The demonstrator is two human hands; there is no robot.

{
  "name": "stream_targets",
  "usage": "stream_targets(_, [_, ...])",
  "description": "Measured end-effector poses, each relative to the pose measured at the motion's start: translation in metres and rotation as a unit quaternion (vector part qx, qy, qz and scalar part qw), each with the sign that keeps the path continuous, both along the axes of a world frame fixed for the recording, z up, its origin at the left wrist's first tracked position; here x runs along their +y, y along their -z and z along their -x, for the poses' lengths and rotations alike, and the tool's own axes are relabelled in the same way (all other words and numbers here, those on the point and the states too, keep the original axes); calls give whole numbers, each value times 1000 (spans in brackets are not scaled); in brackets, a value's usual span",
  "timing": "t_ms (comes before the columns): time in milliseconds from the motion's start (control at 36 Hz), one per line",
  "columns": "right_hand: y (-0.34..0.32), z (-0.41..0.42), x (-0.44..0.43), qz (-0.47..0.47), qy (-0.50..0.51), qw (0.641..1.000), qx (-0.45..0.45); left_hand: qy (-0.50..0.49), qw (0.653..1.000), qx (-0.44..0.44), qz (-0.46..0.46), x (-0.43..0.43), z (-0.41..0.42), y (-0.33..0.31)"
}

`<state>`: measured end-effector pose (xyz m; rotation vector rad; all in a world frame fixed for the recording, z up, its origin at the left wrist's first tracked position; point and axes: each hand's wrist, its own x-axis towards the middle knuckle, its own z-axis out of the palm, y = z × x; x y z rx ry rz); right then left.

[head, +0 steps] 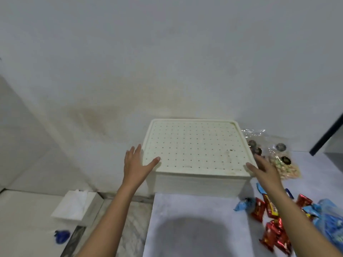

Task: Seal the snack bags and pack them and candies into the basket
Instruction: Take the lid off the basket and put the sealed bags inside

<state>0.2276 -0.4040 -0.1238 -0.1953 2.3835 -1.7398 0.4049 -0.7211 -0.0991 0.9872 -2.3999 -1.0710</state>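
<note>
Basket (196, 184): cream plastic box, ribbed walls, standing at the far edge of the table (194, 229), against the wall.
Lid (194, 147): cream, square with rounded corners, raised rim, dotted all over with small holes, a few brownish marks; it lies flat on the basket, closing it.
Left hand (136, 164): open, fingers spread; thumb tip over the lid's near left corner, fingers along its left edge. Gripping nothing.
Right hand (263, 169): open, fingers spread, at the lid's near right corner; thumb over the rim. Whether it touches, I cannot tell.
Snack bags (278, 156): clear bags with dark round labels, just right of the basket; one shows pale and green pieces.
Candies (274, 229): red and blue wrappers scattered on the table's near right, under the right forearm.
Tissue box (76, 206): white, on the floor to the left.
Blue thing (62, 236): small, crumpled, on the floor near left.
</note>
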Motion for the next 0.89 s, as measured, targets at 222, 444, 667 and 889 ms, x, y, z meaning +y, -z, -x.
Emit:
stream_targets(222, [7, -2, -13, -24, 13, 999, -20, -2, 977, 76, -199, -5, -1, 30])
stream_targets(444, [14, -1, -18, 18, 11, 999, -45, -7, 968, 129, -217, -9, 7, 39])
stream_targets(667, [9, -6, -18, 22, 16, 999, -34, 10, 967, 149, -205, -20, 9, 33])
stream_targets(889, [-9, -23, -19, 26, 33, 999, 3, 28, 970, 164, -176, -21, 4, 19])
